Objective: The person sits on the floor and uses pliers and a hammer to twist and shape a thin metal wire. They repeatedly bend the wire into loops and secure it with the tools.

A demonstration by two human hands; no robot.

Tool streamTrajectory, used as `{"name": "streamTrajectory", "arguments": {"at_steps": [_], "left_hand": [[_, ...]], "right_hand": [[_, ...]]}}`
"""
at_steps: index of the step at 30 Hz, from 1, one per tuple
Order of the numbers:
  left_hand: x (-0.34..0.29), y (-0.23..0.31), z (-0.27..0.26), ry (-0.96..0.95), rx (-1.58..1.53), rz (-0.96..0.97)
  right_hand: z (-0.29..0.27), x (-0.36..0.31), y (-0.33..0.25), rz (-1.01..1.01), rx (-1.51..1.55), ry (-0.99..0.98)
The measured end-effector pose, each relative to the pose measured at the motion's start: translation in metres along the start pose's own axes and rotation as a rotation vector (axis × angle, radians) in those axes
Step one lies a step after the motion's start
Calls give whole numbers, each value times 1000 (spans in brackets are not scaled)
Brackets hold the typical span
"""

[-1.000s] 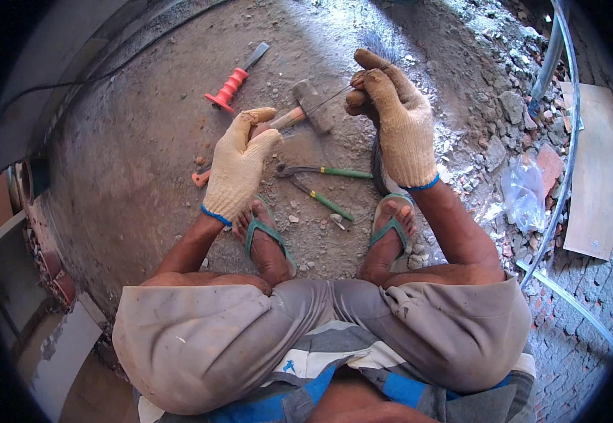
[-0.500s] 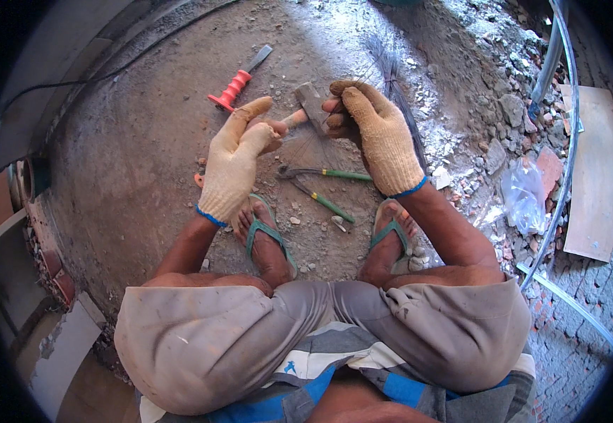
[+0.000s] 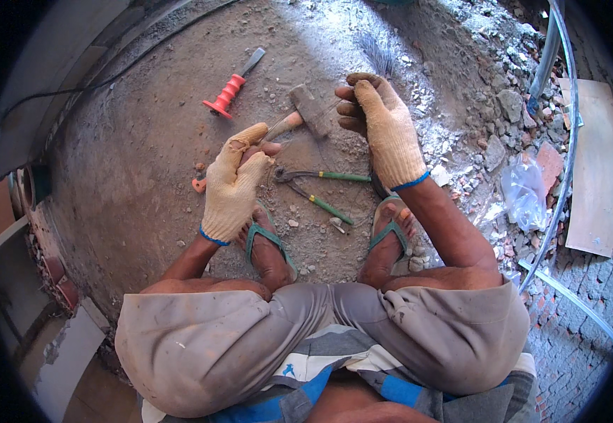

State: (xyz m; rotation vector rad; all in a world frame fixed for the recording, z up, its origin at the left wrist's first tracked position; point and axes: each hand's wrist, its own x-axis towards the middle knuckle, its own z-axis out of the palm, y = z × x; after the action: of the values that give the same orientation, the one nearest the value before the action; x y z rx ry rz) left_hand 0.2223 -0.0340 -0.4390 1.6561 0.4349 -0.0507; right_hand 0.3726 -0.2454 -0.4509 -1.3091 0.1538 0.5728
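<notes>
Wire [image 3: 333, 105], a thin strand hard to make out, was at the fingertips of the right grip [image 3: 387, 134] and slanted toward the left grip [image 3: 234, 187]. The right grip, gloved in cream, had its thumb pressed against its bent fingers and pinched the strand. The left grip, gloved alike, had its fingers curled; whether they pinched the strand could not be told.

Between the two grips, on the floor [image 3: 144, 162] beneath, lay a hammer [image 3: 309, 111], its wooden handle running back toward the left grip. On the near side of that gap lay pincers [image 3: 344, 176], green handles spread toward the right grip. Beyond the left grip was a chisel [image 3: 229, 93] with a red handle, its blade pointing away. An orange object [image 3: 199, 185] showed just left of the left grip, partly hidden.

A bundle of dark wires [image 3: 378, 55] fanned out just beyond the right grip. Farther off to the right of that grip were rubble [image 3: 511, 106], a clear plastic bag [image 3: 523, 192] and a pale board [image 3: 594, 169].
</notes>
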Motion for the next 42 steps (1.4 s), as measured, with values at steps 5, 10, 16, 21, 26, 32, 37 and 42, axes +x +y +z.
{"name": "streamTrajectory", "arguments": {"at_steps": [5,10,16,21,26,32,37,42], "left_hand": [[-3,-7,-10,-61,26,-25],[-5,-6,-19,-111,38,-56],[13,21,-34,-259,-88,-287],[30,50,-19,-315,-125,-332],[40,65,-4,-334,-45,-370],[40,68,-1,-200,-21,-282],[42,63,-2,-113,-28,-185],[47,60,-5,-171,-108,-219]], "right_hand": [[-3,5,3,-87,43,-15],[-1,3,3,-130,-37,-23],[9,-10,-4,-230,-210,-117],[23,-26,-5,-217,-306,-276],[28,-32,-4,-235,-311,-382],[24,-34,-8,-178,-280,-373],[26,-38,-5,-153,-320,-474],[31,-42,1,-272,-431,-448]]}}
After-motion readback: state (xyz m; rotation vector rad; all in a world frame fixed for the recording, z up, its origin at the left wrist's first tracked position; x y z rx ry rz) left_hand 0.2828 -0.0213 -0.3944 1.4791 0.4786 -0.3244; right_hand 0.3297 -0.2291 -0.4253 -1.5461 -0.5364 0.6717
